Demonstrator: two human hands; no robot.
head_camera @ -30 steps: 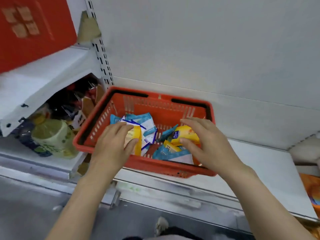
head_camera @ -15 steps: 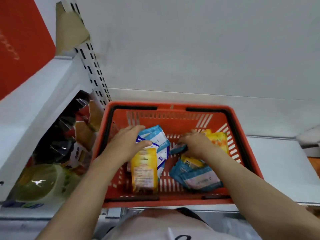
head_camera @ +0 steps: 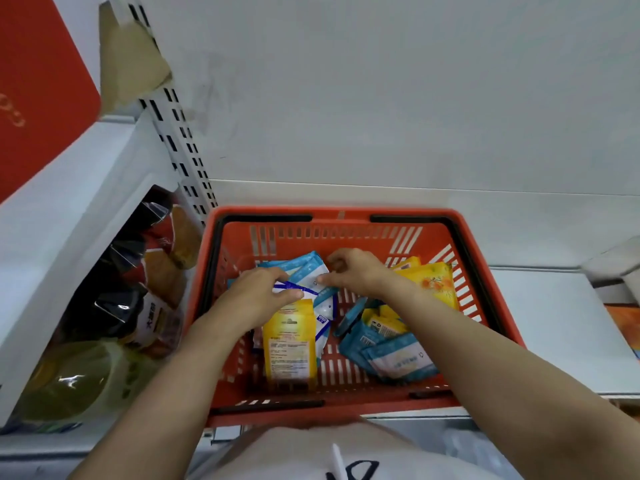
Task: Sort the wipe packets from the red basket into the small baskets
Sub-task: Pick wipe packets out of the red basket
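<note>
Both hands were inside the red slotted plastic basket, which sat on a white shelf. The left hand lay over the blue-and-white wipe packets piled at the rear left of the basket floor, fingers curled onto the top packet and apparently gripping its edge. The right hand pinched the same pile from the other side, thumb and forefinger closed on a packet's right edge.

One second before, each hand had held a yellow packet. Those had since been let go: the tall yellow printed wipe packet now lay flat below the left hand, and the yellow floral packet rested against the right wall. The right hand had crossed from the yellow group to the blue pile, so both hands had converged on one item.

A further cluster of blue packets lay at the front right of the basket, untouched.

Judgement: the person appeared to be selecting by colour, starting with blue-and-white. No packet had yet left the basket, and no small baskets were visible, so sorting was at its outset.

Bagged snack goods occupied the neighbouring shelf bay on the left.
</note>
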